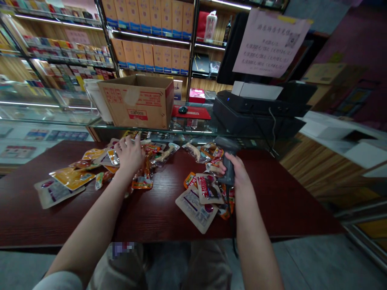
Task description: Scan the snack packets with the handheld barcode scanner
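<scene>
My right hand is closed round the grip of a grey barcode scanner, its head pointing away over the snack packets. My left hand reaches forward into a heap of snack packets at the far side of the dark wooden table; its fingers curl down on the packets, and whether it grips one is hidden. Below the scanner lie a red-and-white packet and a pale packet with a purple label.
Yellow and white packets lie at the left. Behind the table a glass counter carries a cardboard box, a white bucket, a red mat with a mouse and a black till with printer. Stocked shelves stand behind.
</scene>
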Demonstrator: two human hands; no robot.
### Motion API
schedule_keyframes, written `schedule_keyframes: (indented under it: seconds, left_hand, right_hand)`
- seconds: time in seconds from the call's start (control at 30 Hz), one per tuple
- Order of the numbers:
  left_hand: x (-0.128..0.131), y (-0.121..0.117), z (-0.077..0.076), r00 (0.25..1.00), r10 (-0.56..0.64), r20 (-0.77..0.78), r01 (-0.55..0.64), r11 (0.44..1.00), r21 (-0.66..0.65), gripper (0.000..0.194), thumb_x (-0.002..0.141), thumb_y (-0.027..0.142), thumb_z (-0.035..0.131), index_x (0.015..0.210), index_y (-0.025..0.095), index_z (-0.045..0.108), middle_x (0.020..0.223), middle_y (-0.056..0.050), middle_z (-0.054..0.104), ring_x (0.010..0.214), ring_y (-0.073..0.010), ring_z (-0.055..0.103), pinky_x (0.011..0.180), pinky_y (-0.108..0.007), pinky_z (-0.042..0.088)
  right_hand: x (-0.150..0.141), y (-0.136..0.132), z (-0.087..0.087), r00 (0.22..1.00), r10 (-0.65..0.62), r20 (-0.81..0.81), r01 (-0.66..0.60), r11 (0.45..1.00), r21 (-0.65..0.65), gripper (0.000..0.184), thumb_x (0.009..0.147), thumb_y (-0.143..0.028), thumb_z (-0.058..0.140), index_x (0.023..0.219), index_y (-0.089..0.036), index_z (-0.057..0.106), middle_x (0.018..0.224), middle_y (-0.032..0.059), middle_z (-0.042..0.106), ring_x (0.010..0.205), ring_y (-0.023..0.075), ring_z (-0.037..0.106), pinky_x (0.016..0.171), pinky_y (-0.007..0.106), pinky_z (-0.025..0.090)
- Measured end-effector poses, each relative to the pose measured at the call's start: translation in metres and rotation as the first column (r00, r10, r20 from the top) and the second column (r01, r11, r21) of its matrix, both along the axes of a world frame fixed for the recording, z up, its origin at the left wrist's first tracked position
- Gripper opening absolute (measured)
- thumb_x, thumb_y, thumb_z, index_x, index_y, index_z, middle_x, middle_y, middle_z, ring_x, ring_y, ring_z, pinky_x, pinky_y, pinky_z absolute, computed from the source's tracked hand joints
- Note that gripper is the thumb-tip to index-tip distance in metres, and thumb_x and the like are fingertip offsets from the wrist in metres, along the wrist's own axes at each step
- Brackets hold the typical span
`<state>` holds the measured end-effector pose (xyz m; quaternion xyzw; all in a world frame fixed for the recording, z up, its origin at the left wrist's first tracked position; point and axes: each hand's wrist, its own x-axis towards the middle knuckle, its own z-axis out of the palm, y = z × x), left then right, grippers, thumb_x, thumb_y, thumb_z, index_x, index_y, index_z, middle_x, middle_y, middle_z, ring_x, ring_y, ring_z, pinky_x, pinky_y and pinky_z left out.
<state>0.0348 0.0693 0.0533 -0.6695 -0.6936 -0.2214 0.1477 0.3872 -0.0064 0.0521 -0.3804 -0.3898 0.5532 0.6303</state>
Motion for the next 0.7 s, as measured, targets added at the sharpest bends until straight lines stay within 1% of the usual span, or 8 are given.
schedule_keyframes:
  seconds: [0.13,0.23,0.3,0.37,0.43,0.5,0.6,0.7]
  left_hand:
    - [0.016,0.003,-0.002,0.978,-0.178,-0.112,0.163,0.979,-0.126,0.039,0.084,0.019,0.047,0.116,0.013,0.068,0.13,-0.024,0.058,0.138,-0.0447,0.036,0.111,-0.07,0.014]
    - [0.052,0.016,0.004,0.942,-0.302,-0.145,0.294,0.953,-0.076,0.039,0.084,0.018,0.046,0.115,0.007,0.067,0.132,-0.026,0.056,0.143,-0.043,0.031,0.116,-0.066,0.013]
    - [0.083,0.033,0.006,0.863,-0.473,-0.179,0.459,0.881,-0.115,0.04,0.089,0.02,0.043,0.12,0.01,0.065,0.135,-0.021,0.057,0.142,-0.037,0.035,0.118,-0.057,0.018]
    - [0.112,0.054,0.002,0.742,-0.646,-0.18,0.592,0.758,-0.274,0.044,0.089,0.021,0.045,0.129,0.015,0.061,0.137,-0.017,0.057,0.138,-0.0333,0.042,0.114,-0.05,0.029]
    - [0.135,0.076,-0.01,0.656,-0.744,-0.126,0.634,0.634,-0.442,0.058,0.087,0.019,0.048,0.145,0.018,0.046,0.15,-0.017,0.046,0.133,-0.0318,0.047,0.107,-0.047,0.039]
    - [0.149,0.093,-0.026,0.598,-0.795,-0.107,0.646,0.556,-0.523,0.07,0.084,0.02,0.053,0.152,0.02,0.035,0.157,-0.017,0.037,0.137,-0.0334,0.042,0.107,-0.048,0.038]
    - [0.154,0.104,-0.045,0.582,-0.802,-0.131,0.676,0.568,-0.469,0.064,0.087,0.024,0.052,0.15,0.02,0.039,0.152,-0.016,0.043,0.132,-0.0343,0.045,0.106,-0.05,0.037]
    - [0.147,0.101,-0.049,0.556,-0.813,-0.174,0.725,0.577,-0.376,0.054,0.089,0.028,0.051,0.141,0.015,0.05,0.138,-0.018,0.054,0.125,-0.0344,0.048,0.105,-0.049,0.037]
  right_hand:
    - [0.006,0.001,0.001,0.999,-0.021,-0.04,0.019,0.999,-0.031,0.034,0.071,-0.042,0.077,0.089,-0.018,0.062,0.052,-0.0046,0.053,0.038,0.0079,0.042,0.036,0.021,0.036]
    - [0.011,0.004,-0.001,0.997,-0.028,-0.079,0.023,0.998,-0.061,0.032,0.073,-0.041,0.076,0.089,-0.016,0.063,0.055,-0.0031,0.057,0.039,0.0078,0.043,0.037,0.021,0.037]
    - [0.014,0.005,-0.003,0.994,-0.031,-0.101,0.023,0.997,-0.078,0.032,0.073,-0.041,0.076,0.089,-0.016,0.063,0.055,-0.0033,0.057,0.039,0.0081,0.045,0.037,0.022,0.038]
    - [0.015,0.006,-0.004,0.992,-0.04,-0.116,0.031,0.997,-0.076,0.033,0.072,-0.04,0.077,0.091,-0.016,0.064,0.058,-0.0029,0.059,0.04,0.0078,0.046,0.037,0.021,0.038]
    - [0.016,0.006,-0.005,0.992,-0.04,-0.118,0.032,0.997,-0.066,0.032,0.073,-0.039,0.077,0.092,-0.017,0.063,0.059,-0.0027,0.061,0.04,0.0076,0.046,0.037,0.021,0.039]
    - [0.016,0.007,-0.006,0.994,-0.029,-0.106,0.022,0.997,-0.073,0.032,0.074,-0.042,0.075,0.09,-0.017,0.063,0.053,-0.0038,0.057,0.038,0.0081,0.045,0.037,0.021,0.038]
    - [0.016,0.009,-0.008,0.994,-0.045,-0.099,0.037,0.997,-0.073,0.033,0.074,-0.043,0.075,0.091,-0.017,0.063,0.049,-0.0049,0.054,0.038,0.0092,0.046,0.036,0.021,0.037]
    - [0.016,0.009,-0.009,0.994,-0.035,-0.107,0.028,0.997,-0.069,0.033,0.073,-0.041,0.076,0.092,-0.017,0.063,0.051,-0.0044,0.055,0.04,0.0093,0.047,0.037,0.021,0.038]
